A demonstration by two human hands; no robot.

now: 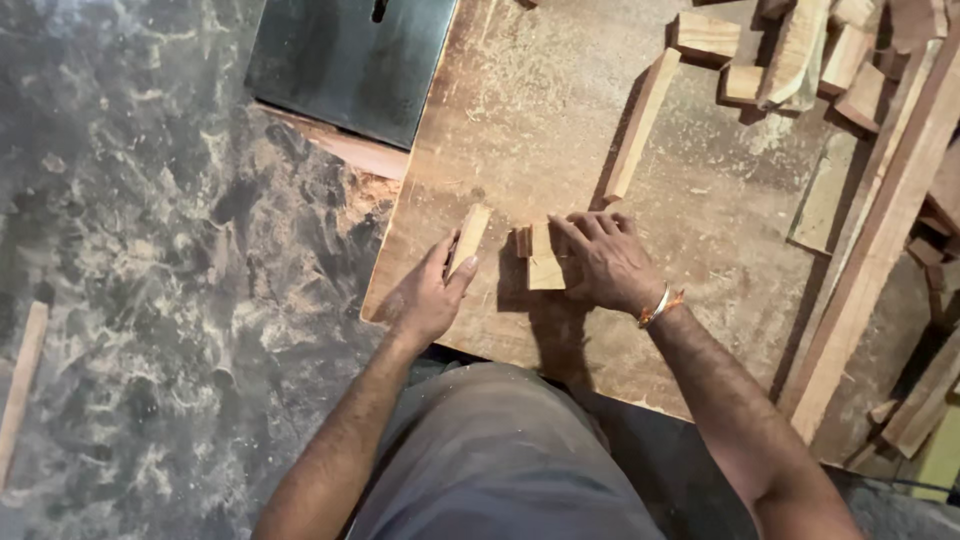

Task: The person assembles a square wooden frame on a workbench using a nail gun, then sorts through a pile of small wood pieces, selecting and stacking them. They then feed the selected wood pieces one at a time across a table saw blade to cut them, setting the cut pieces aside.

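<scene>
Far left of both hands, 1 thin wood strip (22,385) lies on the dusty floor (150,250). The left hand (430,295) is closed around 1 short wood block (468,240), thumb along its side, holding it tilted off the sawdusty board (540,110), probably for a steady grip. Just right of it, the right hand (610,262) lies flat with fingers spread narrow over 2 small blocks (543,260), seemingly pinning them. Beyond its fingertips lies 1 long stick (640,122); farther right, a scrap pile (800,55) and 1 long plank (880,235).
</scene>
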